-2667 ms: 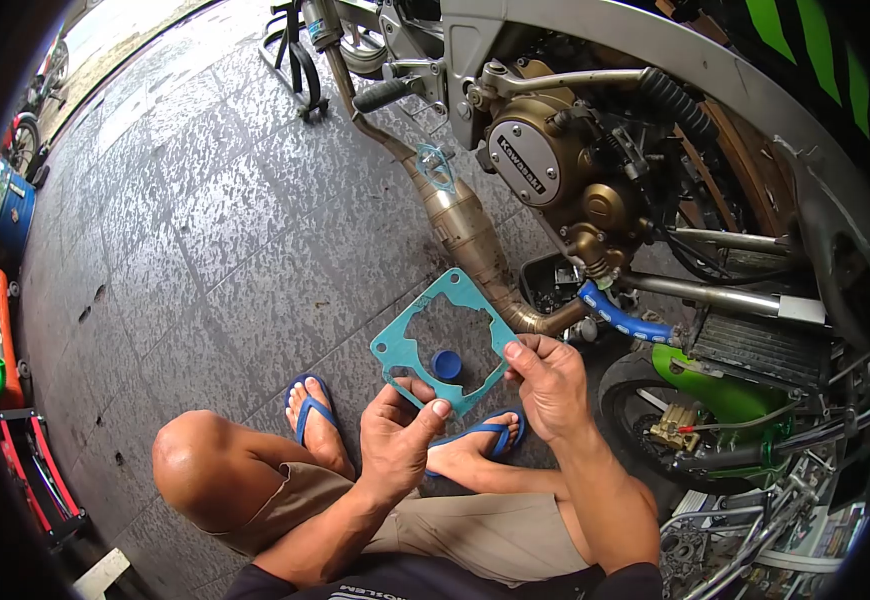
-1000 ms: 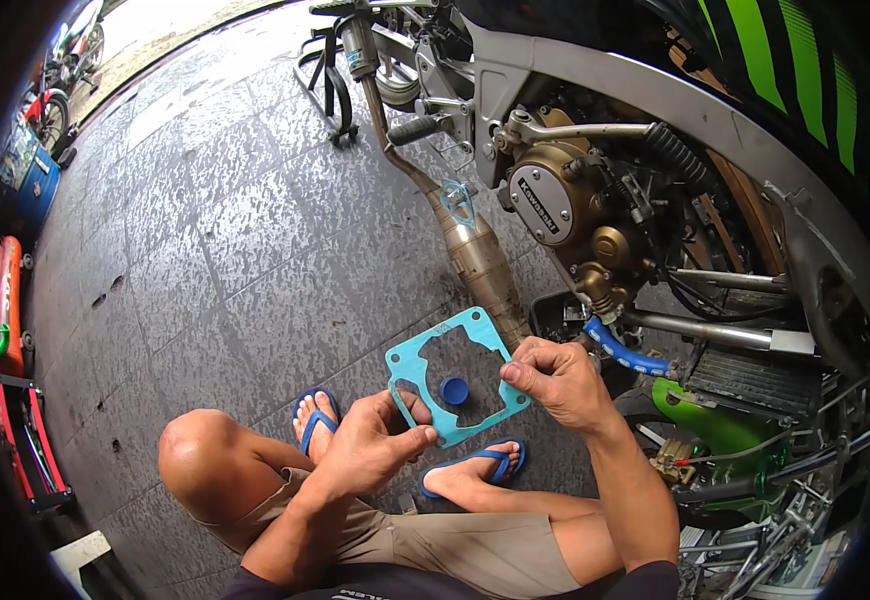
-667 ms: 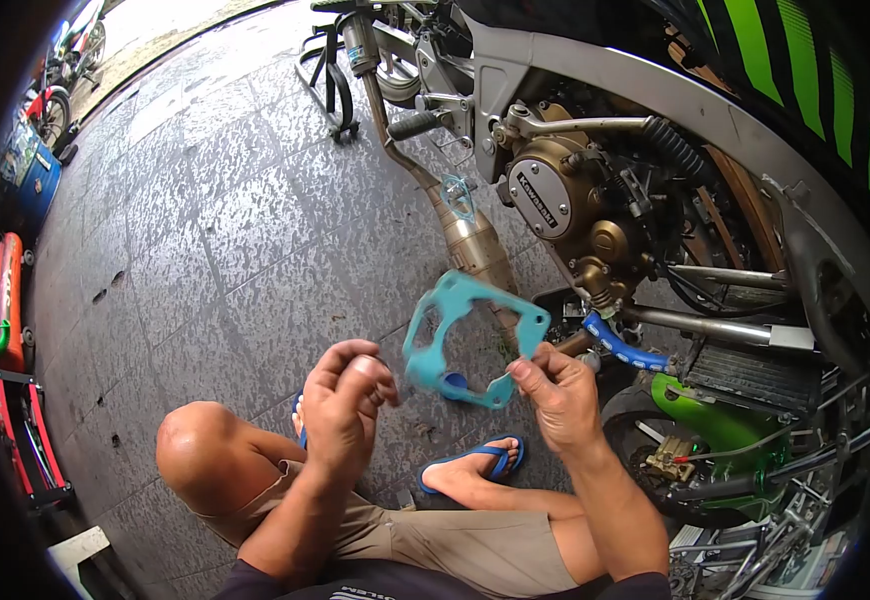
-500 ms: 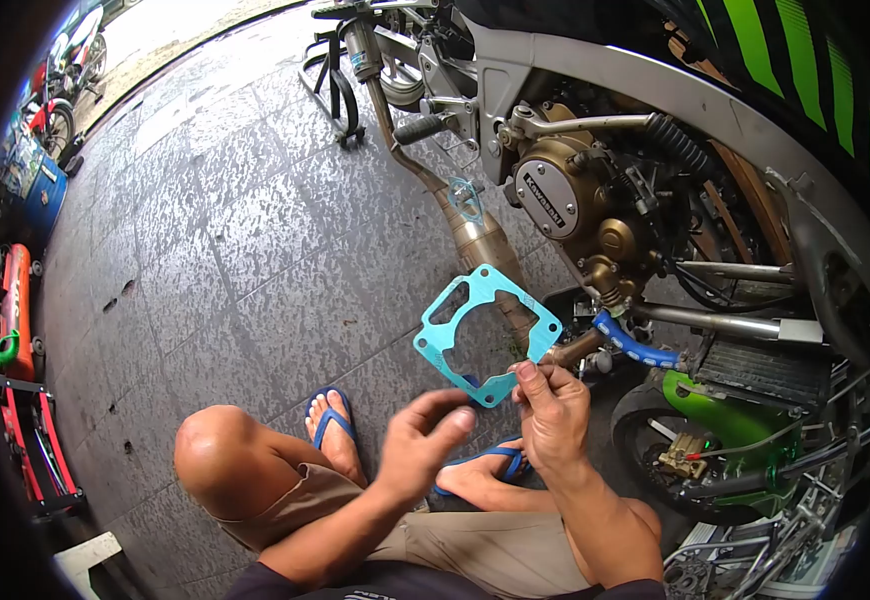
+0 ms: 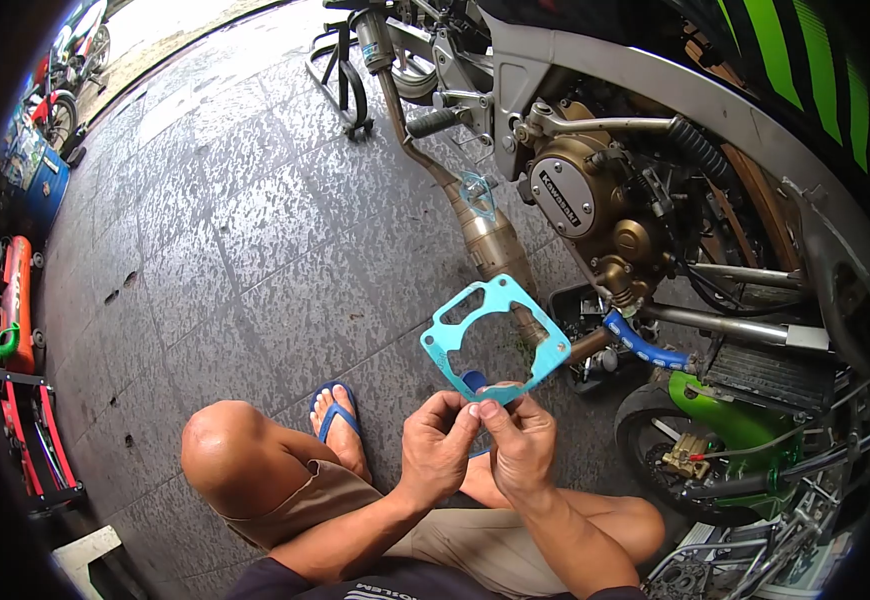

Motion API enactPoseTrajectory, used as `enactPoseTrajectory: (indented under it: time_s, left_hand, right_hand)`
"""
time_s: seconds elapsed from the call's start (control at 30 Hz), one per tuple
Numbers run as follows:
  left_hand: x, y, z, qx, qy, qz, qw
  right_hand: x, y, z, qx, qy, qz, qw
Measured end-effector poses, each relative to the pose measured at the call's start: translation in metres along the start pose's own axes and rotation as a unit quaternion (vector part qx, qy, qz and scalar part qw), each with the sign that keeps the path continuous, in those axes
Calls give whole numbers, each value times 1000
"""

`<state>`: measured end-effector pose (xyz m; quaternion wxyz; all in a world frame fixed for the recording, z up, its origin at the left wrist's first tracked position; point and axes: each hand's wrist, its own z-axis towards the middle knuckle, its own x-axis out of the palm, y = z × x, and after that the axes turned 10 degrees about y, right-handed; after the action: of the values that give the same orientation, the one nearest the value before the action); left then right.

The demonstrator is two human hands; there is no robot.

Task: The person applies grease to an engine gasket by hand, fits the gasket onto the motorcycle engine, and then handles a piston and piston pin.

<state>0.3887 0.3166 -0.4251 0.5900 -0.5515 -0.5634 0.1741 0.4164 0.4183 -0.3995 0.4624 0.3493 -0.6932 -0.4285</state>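
A turquoise flat gasket [image 5: 503, 294] with a large central opening and bolt holes at its corners is held up in front of me. My left hand [image 5: 435, 445] and my right hand [image 5: 523, 445] meet at its near edge, thumbs side by side. Both hands pinch that edge, which looks slightly bent between the fingers. Behind the gasket runs the motorcycle's exhaust pipe [image 5: 487, 240]. A thin light-blue looped piece [image 5: 477, 196] rests on the pipe. To the right sits the bronze-coloured engine [image 5: 565, 195] with its Kawasaki cover.
A blue hose [image 5: 645, 345] curves below the engine, near a radiator [image 5: 770, 385]. Beyond my right hand are a front wheel [image 5: 645, 445] and green fender [image 5: 720, 420]. An orange floor jack [image 5: 17, 305] and blue drum [image 5: 50, 190] stand left on the tiled floor [image 5: 245, 240].
My left hand has moved from beside the gasket to pinch its near edge next to my right hand. The gasket has shifted slightly, and its near edge now bends.
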Motion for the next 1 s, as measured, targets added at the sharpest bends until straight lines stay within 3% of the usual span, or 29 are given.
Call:
enactPoseTrajectory:
  time_s: [0.13,0.2,0.33,0.4,0.47,0.6,0.7,0.77,0.83,0.93,0.97,1.0]
  left_hand:
    - [-3,0,0,2,8,8,1000]
    - [-3,-1,1,3,4,-2,1000]
    - [0,-1,6,-9,1,-35,999]
    - [0,-5,6,-8,5,-19,1000]
    - [-8,0,8,15,-1,-9,1000]
    - [-26,-7,24,77,-57,-113,989]
    - [-37,-18,31,49,-71,-122,989]
    - [-39,-26,35,26,-87,-40,995]
    - [-42,-28,35,6,-63,-37,997]
    - [-37,-40,33,-39,-37,-14,998]
    - [-34,-44,31,65,-71,191,977]
    - [-29,-48,29,167,-100,385,902]
  right_hand:
    - [-18,-8,13,-11,-101,26,995]
    - [-28,6,21,-59,-87,61,993]
    - [-29,7,15,-37,-73,46,996]
    - [-22,-1,9,-11,-59,-40,997]
    - [-19,-6,3,-11,-39,-39,998]
    - [-20,-3,1,-21,-22,-100,995]
    - [-37,9,3,-3,37,-181,983]
    - [-44,21,7,-1,67,-224,972]
    - [-49,42,9,36,109,-299,947]
    - [-55,65,14,19,157,-389,907]
    - [-55,71,15,13,168,-431,887]
    - [-55,76,15,13,161,-432,887]
